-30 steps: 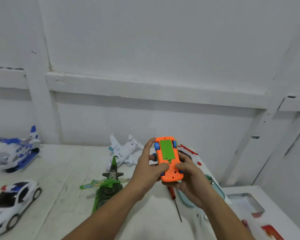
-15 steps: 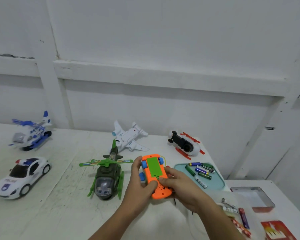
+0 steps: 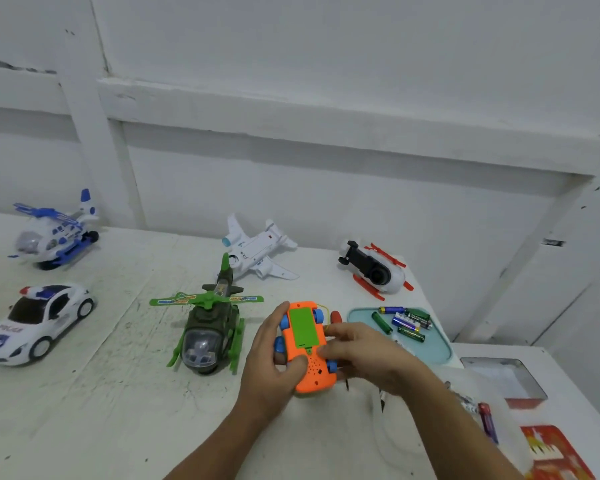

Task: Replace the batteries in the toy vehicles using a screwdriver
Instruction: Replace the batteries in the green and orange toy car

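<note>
An orange toy car (image 3: 310,355) with blue wheels lies belly-up just above the white table, its green battery cover facing me. My left hand (image 3: 272,362) grips its left side, thumb across the underside. My right hand (image 3: 361,355) holds its right side, fingers curled over the edge. A red-handled screwdriver (image 3: 336,317) lies mostly hidden behind the car and my right hand. Several loose batteries (image 3: 404,322) lie in a teal tray (image 3: 437,348) just right of the car.
Around the table stand a green helicopter (image 3: 207,323), a white plane (image 3: 257,254) on its back, a white and red vehicle (image 3: 374,270) upside down, a police car (image 3: 35,322) and a blue helicopter (image 3: 54,233). At right are a metal tin (image 3: 506,379) and a red packet (image 3: 555,452).
Both hands have brought the orange car down from in front of the wall to just above the table. My view has tilted down, revealing the tray of batteries and more toys.
</note>
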Available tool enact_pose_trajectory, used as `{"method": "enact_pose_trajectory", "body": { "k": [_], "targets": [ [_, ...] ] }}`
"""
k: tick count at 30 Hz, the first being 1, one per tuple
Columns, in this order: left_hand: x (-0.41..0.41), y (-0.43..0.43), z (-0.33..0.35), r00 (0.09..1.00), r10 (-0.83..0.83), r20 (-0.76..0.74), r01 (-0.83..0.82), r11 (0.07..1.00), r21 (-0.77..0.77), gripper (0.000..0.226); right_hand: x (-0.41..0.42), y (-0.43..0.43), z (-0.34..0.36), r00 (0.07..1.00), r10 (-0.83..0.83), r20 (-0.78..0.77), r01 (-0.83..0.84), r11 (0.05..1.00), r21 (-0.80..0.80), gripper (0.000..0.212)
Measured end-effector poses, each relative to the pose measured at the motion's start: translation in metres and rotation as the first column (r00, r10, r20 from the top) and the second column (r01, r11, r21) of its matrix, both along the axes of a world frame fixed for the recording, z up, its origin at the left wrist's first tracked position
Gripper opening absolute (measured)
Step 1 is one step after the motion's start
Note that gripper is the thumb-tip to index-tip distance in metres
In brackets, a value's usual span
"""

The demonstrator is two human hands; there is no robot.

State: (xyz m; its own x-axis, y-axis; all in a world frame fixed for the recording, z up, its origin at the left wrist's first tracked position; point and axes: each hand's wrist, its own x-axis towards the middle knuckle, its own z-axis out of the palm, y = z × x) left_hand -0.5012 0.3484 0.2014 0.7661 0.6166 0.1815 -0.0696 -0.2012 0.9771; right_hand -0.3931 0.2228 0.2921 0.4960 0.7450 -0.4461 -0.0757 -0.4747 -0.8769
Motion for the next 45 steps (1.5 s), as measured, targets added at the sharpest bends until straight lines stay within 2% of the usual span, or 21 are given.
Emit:
{"method": "enact_pose_trajectory", "body": {
  "k": [3,5,6,8,10,13,16,18,21,23,25,28,29,32,33,35,37,45],
  "targets": [
    [0.002,0.003,-0.005,1.000,0.017,-0.008,-0.016,0.999,0.029,0.076,0.016,0.002,0.005,0.991,-0.102,-0.081,0.105,0.994,0.023,0.023],
    [0.002,0.005,-0.007,1.000,0.012,-0.002,-0.012,0.999,0.044,0.074,0.029,0.009,0.001,0.980,-0.198,0.034,0.199,0.980,-0.016,0.030],
    [0.001,0.005,-0.008,1.000,0.007,0.001,-0.007,0.999,0.046,0.073,0.035,0.014,-0.004,0.965,-0.201,0.171,0.214,0.975,-0.064,0.031],
    [0.001,0.005,-0.006,1.000,-0.001,0.009,0.001,0.999,0.052,0.070,0.042,0.024,-0.015,0.886,-0.098,0.453,0.205,0.959,-0.194,0.033],
    [0.001,0.006,-0.005,1.000,0.002,0.016,-0.003,0.997,0.076,0.070,0.043,0.033,-0.024,0.783,0.025,0.622,0.208,0.932,-0.298,0.037],
    [0.002,0.008,-0.009,1.000,0.009,0.020,-0.011,0.995,0.103,0.071,0.041,0.042,-0.035,0.691,0.115,0.713,0.220,0.906,-0.360,0.037],
    [0.003,0.009,-0.012,1.000,0.006,0.018,-0.008,0.995,0.103,0.071,0.042,0.047,-0.042,0.654,0.149,0.742,0.240,0.889,-0.390,0.019],
    [0.003,0.009,-0.012,1.000,0.004,0.013,-0.005,0.994,0.108,0.071,0.042,0.049,-0.045,0.659,0.163,0.734,0.231,0.885,-0.404,0.017],
    [0.004,0.009,-0.012,1.000,0.000,0.025,-0.003,0.993,0.121,0.071,0.041,0.046,-0.043,0.707,0.101,0.700,0.219,0.910,-0.352,0.033],
    [0.005,0.010,-0.012,0.999,-0.007,0.034,0.003,0.994,0.113,0.070,0.042,0.039,-0.039,0.710,-0.015,0.704,0.252,0.939,-0.234,0.041],
    [0.004,0.009,-0.010,0.999,-0.016,0.043,0.012,0.995,0.095,0.069,0.042,0.032,-0.030,0.668,-0.221,0.711,0.322,0.947,-0.008,0.042],
    [0.003,0.008,-0.010,0.998,-0.026,0.065,0.021,0.997,0.075,0.068,0.033,0.020,-0.007,0.538,-0.545,0.643,0.406,0.836,0.368,0.052],
    [0.003,0.008,-0.009,0.997,-0.031,0.069,0.026,0.997,0.068,0.067,0.028,0.017,0.000,0.527,-0.627,0.573,0.428,0.779,0.458,0.056],
    [0.003,0.007,-0.009,0.997,-0.038,0.067,0.034,0.998,0.061,0.068,0.006,0.013,0.013,0.613,-0.744,0.266,0.469,0.614,0.635,0.057],
    [0.003,0.007,-0.009,0.997,-0.040,0.068,0.036,0.998,0.058,0.068,0.001,0.013,0.011,0.637,-0.742,0.209,0.468,0.587,0.660,0.055],
    [0.003,0.007,-0.008,0.997,-0.039,0.071,0.035,0.998,0.057,0.067,-0.008,0.014,0.005,0.655,-0.724,0.216,0.433,0.594,0.678,0.054],
    [0.003,0.007,-0.007,0.997,-0.043,0.062,0.039,0.997,0.061,0.067,-0.014,0.014,-0.003,0.653,-0.717,0.245,0.415,0.609,0.676,0.054],
    [0.002,0.007,-0.007,0.999,-0.027,0.035,0.024,0.996,0.082,0.067,-0.019,0.012,-0.016,0.659,-0.736,0.155,0.463,0.560,0.688,0.054]
  ]
}}
